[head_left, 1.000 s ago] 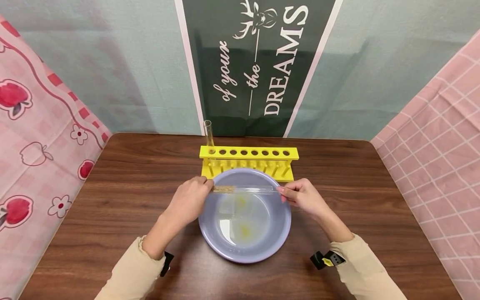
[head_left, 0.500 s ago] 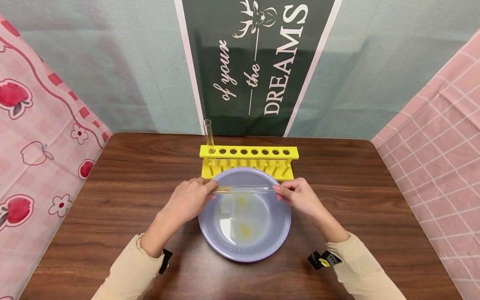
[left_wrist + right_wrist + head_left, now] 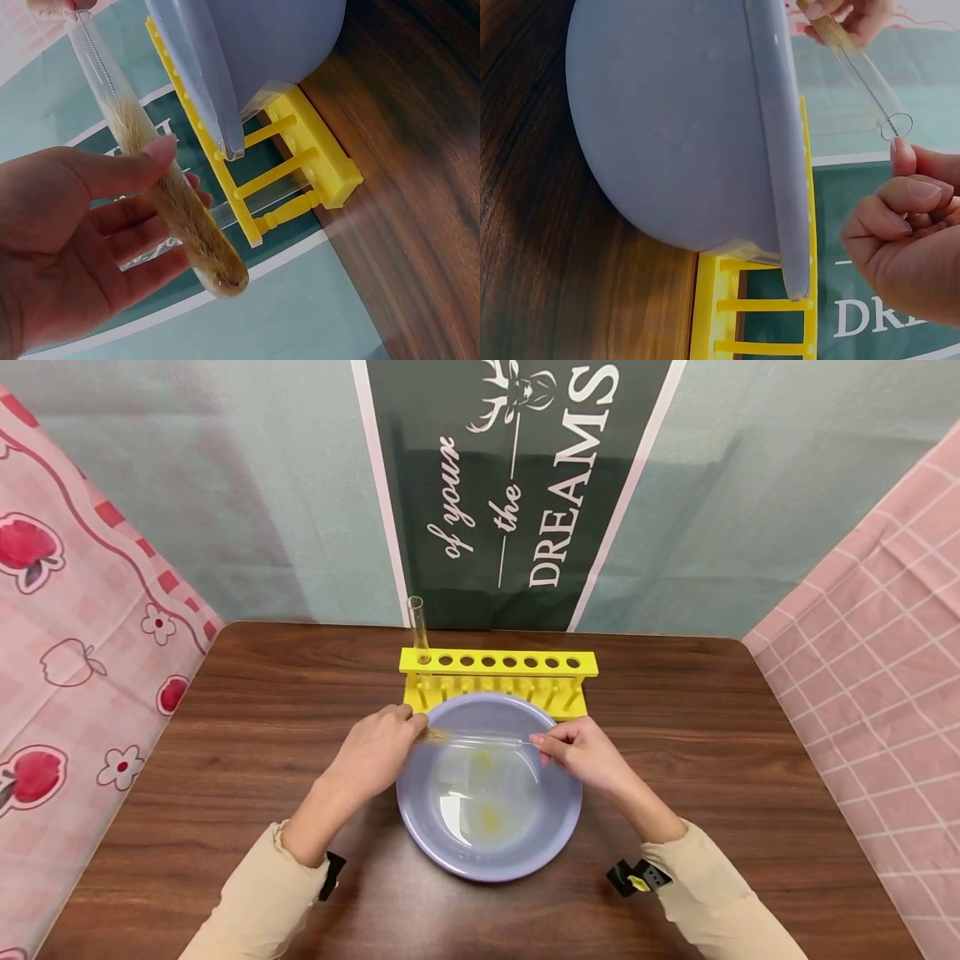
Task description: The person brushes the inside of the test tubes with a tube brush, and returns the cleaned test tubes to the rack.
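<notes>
My left hand [image 3: 375, 747] grips a clear glass test tube [image 3: 480, 738], which lies roughly level above the far part of the purple basin [image 3: 561, 797]. Inside the tube is a test tube brush [image 3: 187, 217]; its tan bristles reach the rounded end in the left wrist view. Thumb and fingers curl around the bristle-filled part of the glass. At the open mouth, my right hand [image 3: 588, 753] pinches the brush's thin twisted wire between thumb and forefinger. The rest of the wire's handle is hidden in that hand.
Behind the basin stands a yellow test tube rack [image 3: 498, 662], partly covered by the basin's rim. Another test tube [image 3: 417, 622] is upright in its leftmost hole. Cloudy water with yellowish patches lies in the basin. Wooden tabletop [image 3: 247, 735] surrounds them.
My right hand has moved left toward the tube's mouth, and the brush's wire has slid deeper inside. My left hand has shifted its hold slightly and stays near the basin's left rim.
</notes>
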Motion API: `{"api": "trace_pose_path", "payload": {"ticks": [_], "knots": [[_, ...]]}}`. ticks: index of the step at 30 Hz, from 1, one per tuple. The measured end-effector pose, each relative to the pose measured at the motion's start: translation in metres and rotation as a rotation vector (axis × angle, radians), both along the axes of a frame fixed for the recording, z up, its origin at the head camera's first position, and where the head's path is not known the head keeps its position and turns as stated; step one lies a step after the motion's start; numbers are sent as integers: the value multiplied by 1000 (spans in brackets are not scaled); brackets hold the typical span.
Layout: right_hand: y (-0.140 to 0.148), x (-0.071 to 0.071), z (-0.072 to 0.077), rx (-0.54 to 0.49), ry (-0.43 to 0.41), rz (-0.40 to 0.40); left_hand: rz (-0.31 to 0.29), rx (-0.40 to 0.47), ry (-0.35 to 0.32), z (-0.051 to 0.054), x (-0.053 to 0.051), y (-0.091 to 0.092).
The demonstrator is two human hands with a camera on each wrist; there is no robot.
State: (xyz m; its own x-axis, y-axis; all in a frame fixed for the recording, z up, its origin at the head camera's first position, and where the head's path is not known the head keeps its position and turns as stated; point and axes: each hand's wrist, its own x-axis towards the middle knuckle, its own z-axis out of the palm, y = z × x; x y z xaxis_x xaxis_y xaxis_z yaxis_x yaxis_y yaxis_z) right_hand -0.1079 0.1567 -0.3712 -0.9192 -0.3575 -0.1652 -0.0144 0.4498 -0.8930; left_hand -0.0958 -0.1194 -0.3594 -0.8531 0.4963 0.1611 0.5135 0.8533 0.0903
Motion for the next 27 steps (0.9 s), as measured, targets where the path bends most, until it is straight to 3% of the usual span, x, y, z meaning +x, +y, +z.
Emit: {"api": "trace_pose_path", "payload": {"ticks": [4, 7, 13, 21, 25, 27], "knots": [[-3, 0, -1, -2, -20, -5, 10, 8, -3, 0, 0, 0], [-4, -2, -2, -64, -62, -30, 6, 15, 14, -1, 0, 0], [-5, -7, 0, -335, -230, -75, -2, 38, 101, 0, 0, 0], [1, -19, 8, -697, -539, -65, 8, 72, 255, 4, -3, 5], [5, -24, 11, -752, -604, -46, 13, 76, 343, 5, -5, 8], [6, -25, 12, -721, -569, -33, 15, 78, 365, 5, -6, 9]]}}
